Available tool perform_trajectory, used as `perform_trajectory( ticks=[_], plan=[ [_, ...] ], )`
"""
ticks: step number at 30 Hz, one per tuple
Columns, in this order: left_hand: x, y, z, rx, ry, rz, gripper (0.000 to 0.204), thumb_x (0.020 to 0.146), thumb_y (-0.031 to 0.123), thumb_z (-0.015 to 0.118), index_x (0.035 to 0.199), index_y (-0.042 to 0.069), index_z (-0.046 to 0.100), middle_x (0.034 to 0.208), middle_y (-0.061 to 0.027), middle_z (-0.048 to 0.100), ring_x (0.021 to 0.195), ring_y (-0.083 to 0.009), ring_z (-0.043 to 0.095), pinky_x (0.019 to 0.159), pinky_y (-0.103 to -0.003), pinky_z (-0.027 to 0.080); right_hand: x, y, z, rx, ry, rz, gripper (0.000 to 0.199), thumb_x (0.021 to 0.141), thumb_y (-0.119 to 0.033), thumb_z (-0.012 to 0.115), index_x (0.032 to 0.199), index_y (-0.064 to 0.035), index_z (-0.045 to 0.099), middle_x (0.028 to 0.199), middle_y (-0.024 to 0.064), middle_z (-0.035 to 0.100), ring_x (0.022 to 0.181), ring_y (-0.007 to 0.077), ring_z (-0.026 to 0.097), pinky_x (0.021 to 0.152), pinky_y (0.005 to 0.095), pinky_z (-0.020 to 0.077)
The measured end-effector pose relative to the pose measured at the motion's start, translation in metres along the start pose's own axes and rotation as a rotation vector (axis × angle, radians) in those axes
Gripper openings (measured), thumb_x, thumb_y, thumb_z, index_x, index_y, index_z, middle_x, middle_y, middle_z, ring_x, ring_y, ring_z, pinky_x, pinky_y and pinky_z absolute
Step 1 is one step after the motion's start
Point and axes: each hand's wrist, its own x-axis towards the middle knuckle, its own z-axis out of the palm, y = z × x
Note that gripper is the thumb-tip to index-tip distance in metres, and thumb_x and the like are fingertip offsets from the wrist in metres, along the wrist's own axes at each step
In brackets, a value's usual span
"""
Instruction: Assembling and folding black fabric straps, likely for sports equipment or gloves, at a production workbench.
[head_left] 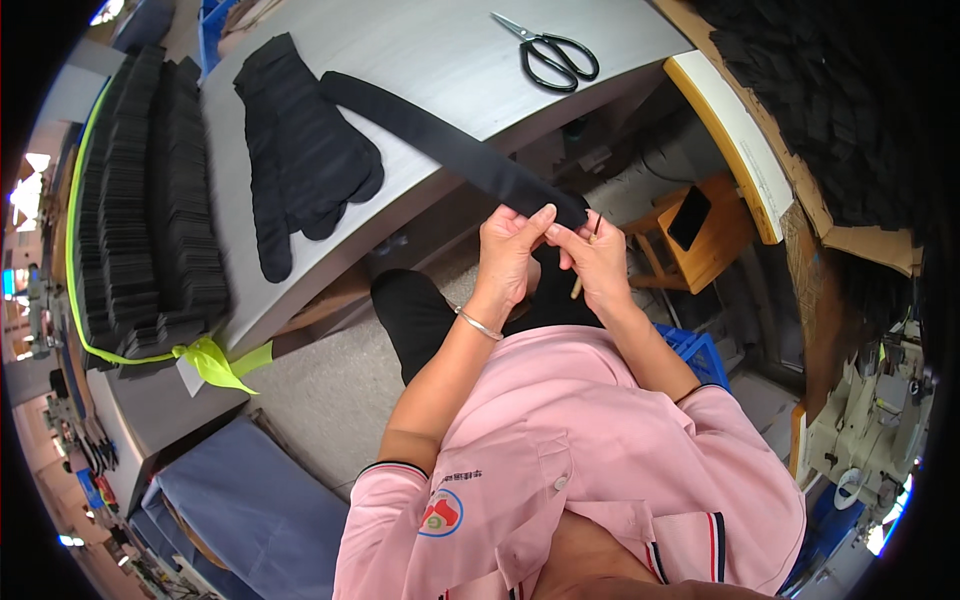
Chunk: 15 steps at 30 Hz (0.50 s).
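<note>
A long black fabric strip (440,140) runs from the grey table to my two hands, held above my lap. My left hand (508,255) pinches its near end between thumb and fingers. Close beside it, my right hand (600,265) is closed on the same end, and the two thumbs nearly touch. A thin tan stick-like tool (577,289) also sits in my right hand; its kind is unclear. Beside the strip's far end, several more black fabric strips (300,150) lie overlapping on the table.
Black-handled scissors (556,62) lie at the table's (420,40) far right. Tall stacks of black pieces (150,200), tied with a neon-yellow band (210,362), stand at left. A phone (689,218) rests on a wooden stool (715,245). A carton (870,250) of black pieces stands at right.
</note>
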Motion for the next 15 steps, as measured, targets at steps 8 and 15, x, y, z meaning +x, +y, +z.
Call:
perform_trajectory(
  ticks=[8,15],
  plan=[
    [0.004,-0.004,-0.019,0.072,0.081,-0.024,0.019,0.088,0.011,0.077,0.099,0.003,0.065,0.085,-0.0029,0.068,0.072,-0.0082,0.063,0.065,-0.021,0.05,0.002,-0.027,-0.016,-0.38,0.013,-0.159,0.022,0.089,-0.019,0.075,0.082,-0.005,0.06,0.067,-0.0013,0.059,0.05,0.0024,0.046,0.047,0.0181,0.036],
    [-0.003,-0.008,-0.014,0.029,0.085,0.019,0.025,0.095,0.033,0.069,0.086,0.011,0.066,0.073,0.009,0.057,0.07,-0.0028,0.046,0.068,-0.023,0.037,0.005,-0.029,-0.001,-0.538,-0.191,-0.133,0.026,0.095,-0.021,0.067,0.078,-0.0028,0.059,0.06,-0.0009,0.054,0.042,0.005,0.047,0.048,0.0217,0.0476]
  ],
)
